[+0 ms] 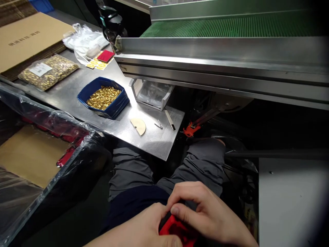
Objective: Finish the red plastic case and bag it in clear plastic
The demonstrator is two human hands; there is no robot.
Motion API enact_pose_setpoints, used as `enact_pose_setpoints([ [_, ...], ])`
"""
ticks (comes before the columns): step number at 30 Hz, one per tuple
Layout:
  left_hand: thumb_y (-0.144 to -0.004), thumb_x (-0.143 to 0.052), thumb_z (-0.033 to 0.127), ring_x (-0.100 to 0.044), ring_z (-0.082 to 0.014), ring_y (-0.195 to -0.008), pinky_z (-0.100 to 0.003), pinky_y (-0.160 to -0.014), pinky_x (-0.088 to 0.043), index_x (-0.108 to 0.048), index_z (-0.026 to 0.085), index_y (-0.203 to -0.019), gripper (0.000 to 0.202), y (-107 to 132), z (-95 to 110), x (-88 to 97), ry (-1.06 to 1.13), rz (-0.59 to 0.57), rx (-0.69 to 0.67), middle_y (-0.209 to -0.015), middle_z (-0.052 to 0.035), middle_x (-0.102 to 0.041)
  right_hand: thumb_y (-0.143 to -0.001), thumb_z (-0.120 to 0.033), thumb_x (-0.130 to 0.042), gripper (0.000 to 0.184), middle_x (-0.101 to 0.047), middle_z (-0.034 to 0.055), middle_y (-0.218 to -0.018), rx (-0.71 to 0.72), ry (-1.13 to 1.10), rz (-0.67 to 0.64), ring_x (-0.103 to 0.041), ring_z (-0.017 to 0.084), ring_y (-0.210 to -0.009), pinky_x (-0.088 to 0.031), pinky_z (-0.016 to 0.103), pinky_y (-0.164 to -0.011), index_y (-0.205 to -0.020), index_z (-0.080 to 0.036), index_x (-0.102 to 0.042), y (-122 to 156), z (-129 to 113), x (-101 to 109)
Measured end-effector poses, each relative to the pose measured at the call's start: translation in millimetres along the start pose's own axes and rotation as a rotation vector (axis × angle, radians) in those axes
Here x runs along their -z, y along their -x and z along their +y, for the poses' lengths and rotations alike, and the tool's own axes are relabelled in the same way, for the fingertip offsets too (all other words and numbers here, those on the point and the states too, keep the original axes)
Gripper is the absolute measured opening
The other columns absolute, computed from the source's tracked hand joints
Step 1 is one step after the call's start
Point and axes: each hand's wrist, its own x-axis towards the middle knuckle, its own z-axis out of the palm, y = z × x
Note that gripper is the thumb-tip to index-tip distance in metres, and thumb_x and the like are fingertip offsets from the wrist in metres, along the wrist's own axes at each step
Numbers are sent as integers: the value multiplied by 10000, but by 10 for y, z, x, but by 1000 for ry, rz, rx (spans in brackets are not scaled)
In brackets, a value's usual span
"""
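Note:
Low in the view, above my lap, both hands are closed on a red item with a black edge point(173, 227); its kind is unclear, and my fingers and the bottom of the picture hide much of it. My left hand point(154, 224) wraps it from the left, thumb lying across the red part. From the right, my right hand point(199, 206) pinches the black edge between thumb and bent fingers. On the metal table point(151, 144) ahead lie a pale half-round piece point(138, 126), small nail clippers point(159, 125) and a thin white-handled cutter point(170, 120).
A blue bin point(119, 106) holds small gold metal pieces. Beyond are a grey bin point(154, 92), a bag of gold pieces point(48, 72) and a red square point(105, 56). A green conveyor point(218, 27) spans the back; a plastic-lined box point(33, 154) stands left.

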Motion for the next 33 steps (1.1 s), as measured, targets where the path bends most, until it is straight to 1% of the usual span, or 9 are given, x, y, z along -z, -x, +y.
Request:
enact_pose_setpoints([
  [5,-738,-606,824,-364,-115,-644,-251,-576,-298,-605,147,-850,686,124,237,183,70,-90,-10,-719,13,-462,-991,-235,-580,101,-699,-59,-964,-23,158,253,-653,103,-886,-482,188,-774,-971,-273,-671,-256,189,67],
  [9,-614,-745,792,-499,-154,-740,-259,-670,-414,-747,132,-1072,803,256,175,299,42,-119,72,-876,-40,-603,-1022,-139,-414,241,-679,27,-1127,-13,597,457,-652,145,-1006,-502,226,-854,-1136,-227,-607,-886,524,235],
  [12,-569,-857,636,-563,-175,-820,-274,-759,-483,-726,204,-1200,776,313,62,294,6,-41,123,-1045,-52,-658,-963,-50,-390,392,-610,94,-1265,14,735,416,-614,225,-1090,-489,321,-869,-1269,-223,-563,-1457,656,473],
  [14,-619,-848,586,-546,-150,-762,-253,-711,-483,-682,231,-1237,732,338,28,269,-17,11,184,-997,-32,-673,-932,-32,-421,436,-586,102,-1286,55,806,326,-589,257,-1108,-467,341,-839,-1270,-254,-586,-1770,678,648],
  [19,-744,-506,877,-626,-245,-937,-299,-812,-508,-682,211,-1212,833,372,13,235,-186,107,45,-1085,-101,-708,-961,-111,-474,254,-615,95,-1142,136,853,113,-597,234,-982,-423,326,-799,-1061,-225,-677,-2145,673,961],
  [23,-678,-391,972,-682,-339,-1047,-356,-901,-530,-697,160,-1236,1032,353,-70,288,-120,31,7,-1156,-162,-739,-889,-150,-605,75,-605,107,-1142,149,747,90,-564,262,-1072,-414,338,-863,-936,-189,-648,-2114,666,1050],
  [26,-714,-455,926,-646,-398,-1165,-419,-1002,-505,-624,109,-1339,1043,359,-122,380,-14,-91,-43,-1283,-217,-683,-852,-184,-646,128,-612,108,-1129,135,550,149,-571,274,-1089,-431,361,-892,-969,-190,-592,-1919,659,1003],
  [30,-740,-649,778,-533,-443,-1316,-526,-1109,-410,-465,98,-1478,1020,382,-177,514,163,-225,-68,-1432,-257,-565,-970,-325,-506,243,-631,42,-964,94,121,187,-687,206,-876,-534,318,-730,-1178,-220,-438,-1443,686,677],
  [33,-602,-800,712,-595,-413,-1259,-471,-1067,-458,-494,106,-1462,1096,358,-235,593,311,-246,33,-1368,-228,-626,-988,-402,-486,275,-621,29,-937,76,-172,148,-724,181,-803,-562,258,-604,-1187,-225,-416,-999,745,282],
])
